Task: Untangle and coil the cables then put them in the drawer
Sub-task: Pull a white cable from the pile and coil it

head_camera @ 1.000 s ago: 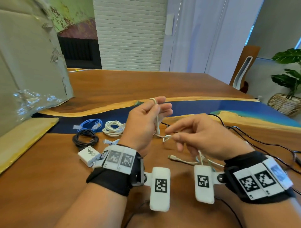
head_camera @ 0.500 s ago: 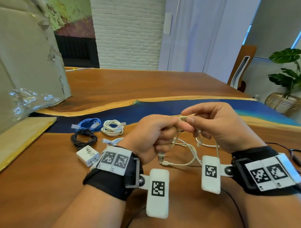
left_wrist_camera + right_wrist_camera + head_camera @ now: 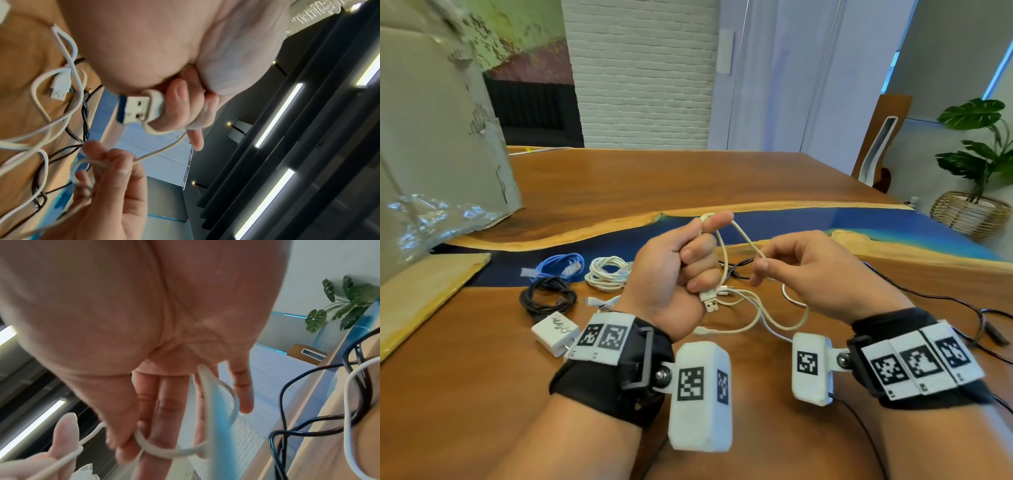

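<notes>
My left hand (image 3: 688, 260) is a fist around a cream USB cable (image 3: 743, 240), a loop over the raised index finger and the USB plug (image 3: 709, 303) sticking out below. In the left wrist view the plug (image 3: 139, 107) lies against curled fingers. My right hand (image 3: 801, 267) pinches the same cable between thumb and index finger (image 3: 760, 263), about a hand's width to the right; the right wrist view shows the cable (image 3: 148, 449) curving round the fingers. The cable's slack hangs to the table among other white cables (image 3: 756, 318). No drawer is in view.
Coiled blue (image 3: 561, 269), white (image 3: 607, 274) and black (image 3: 548, 298) cables and a white charger (image 3: 554, 334) lie left of my hands. Loose black cables (image 3: 945, 305) trail at the right. A cardboard box (image 3: 431, 154) stands at the left on the wooden table (image 3: 654, 181).
The hands have drawn apart from a close pinch. The left hand rose and now carries a loop over its index finger; the right hand slid right along the cable.
</notes>
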Available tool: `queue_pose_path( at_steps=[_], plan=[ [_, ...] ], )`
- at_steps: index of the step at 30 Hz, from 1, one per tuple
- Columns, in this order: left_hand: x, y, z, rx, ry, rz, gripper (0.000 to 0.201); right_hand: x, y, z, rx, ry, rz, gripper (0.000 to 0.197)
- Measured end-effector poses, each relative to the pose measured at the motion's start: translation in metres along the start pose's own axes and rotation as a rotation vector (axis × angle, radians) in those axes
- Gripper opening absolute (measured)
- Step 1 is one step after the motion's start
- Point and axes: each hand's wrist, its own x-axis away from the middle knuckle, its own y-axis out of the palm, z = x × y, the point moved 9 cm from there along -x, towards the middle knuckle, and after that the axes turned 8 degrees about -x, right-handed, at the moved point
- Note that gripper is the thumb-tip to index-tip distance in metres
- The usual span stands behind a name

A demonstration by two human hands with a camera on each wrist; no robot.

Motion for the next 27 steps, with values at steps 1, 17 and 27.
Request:
queue_pose_path(
  at_steps=[1,17,27],
  plan=[
    [0.0,0.0,0.002,0.054,0.017,-0.002,0.033,-0.001,0.002,-0.001,-0.007,-0.005,0.0,0.025],
    [-0.005,-0.009,0.009,0.28,0.118,0.066,0.033,-0.005,-0.015,0.021,0.208,0.104,0.139,0.022],
    [-0.004,-0.026,0.021,0.276,0.285,0.221,0.033,0.004,0.043,0.001,0.112,0.049,-0.258,0.017]
  ],
)
